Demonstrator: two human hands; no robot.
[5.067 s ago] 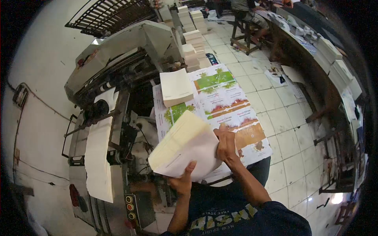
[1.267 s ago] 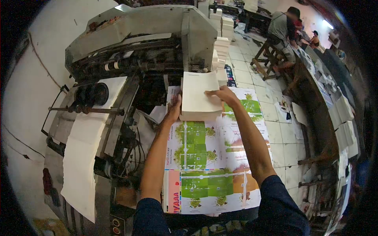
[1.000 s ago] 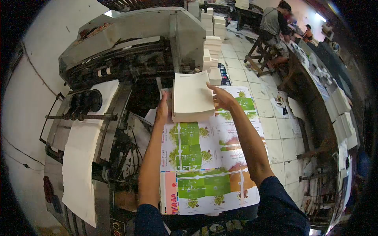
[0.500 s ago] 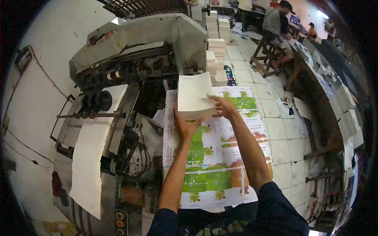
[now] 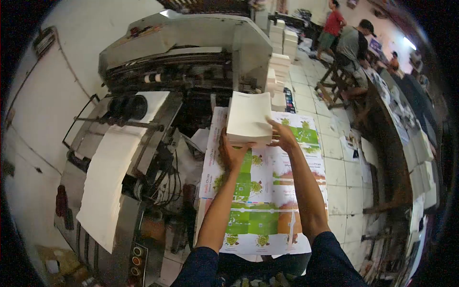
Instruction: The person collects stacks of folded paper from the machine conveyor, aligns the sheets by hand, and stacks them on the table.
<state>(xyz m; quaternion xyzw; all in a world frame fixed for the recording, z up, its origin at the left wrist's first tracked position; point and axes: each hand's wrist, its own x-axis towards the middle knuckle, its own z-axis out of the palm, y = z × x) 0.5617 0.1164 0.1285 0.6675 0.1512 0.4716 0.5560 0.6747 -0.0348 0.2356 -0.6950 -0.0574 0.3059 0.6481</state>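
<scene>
A thick stack of cream paper sheets (image 5: 249, 115) is held between my two hands at the far end of the table. My left hand (image 5: 234, 152) grips its near left corner, thumb along the near edge. On the right side, my right hand (image 5: 283, 135) presses against the near right corner with its fingers bent round the edge. Some fingertips are hidden behind the stack. Beneath lie large printed sheets (image 5: 260, 196) with green and orange designs, covering the tabletop.
To the left stands a printing machine (image 5: 186, 40) with a fanned row of paper (image 5: 107, 177) on its feed table. More paper stacks (image 5: 278, 64) rise behind the table. A long workbench (image 5: 382, 129) runs along the right, where a seated person (image 5: 351, 48) works; another person (image 5: 332, 24) stands beyond.
My right hand has shifted from the top of the stack to its right side. The camera view has turned left, and a person in red now shows more fully.
</scene>
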